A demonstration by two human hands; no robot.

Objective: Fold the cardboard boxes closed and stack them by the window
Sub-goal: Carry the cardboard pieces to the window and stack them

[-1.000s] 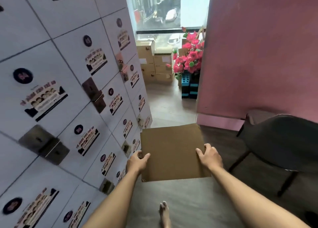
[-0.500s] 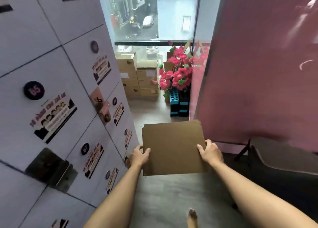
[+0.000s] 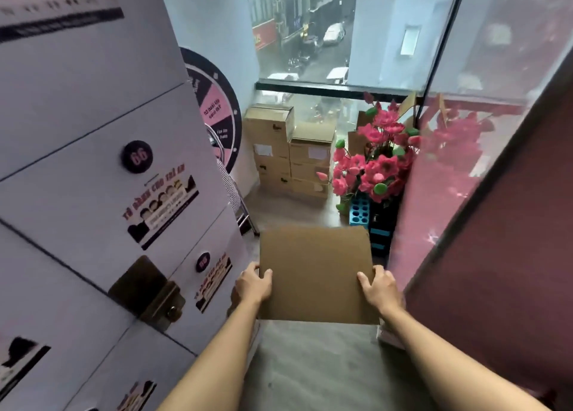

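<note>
Head view: carrying a closed cardboard box (image 3: pixel 314 274) out in front of me, level. My left hand (image 3: pixel 252 283) grips its left edge, my right hand (image 3: pixel 379 288) grips the right edge, thumbs on top, fingers wrapped under. Stack of boxes (image 3: pixel 290 153) sits well ahead of my hands, against the window (image 3: pixel 341 32). Locker wall (image 3: pixel 102 168) is close off my left hand, pink partition (image 3: pixel 496 209) close off my right; pink flowers (image 3: pixel 376 159) and a blue rack (image 3: pixel 359 213) are ahead-right. Risks: narrow gap, so a box corner could clip the flowers or rack; the existing stack has uneven tops, so a sloppy placement could tip it.
</note>
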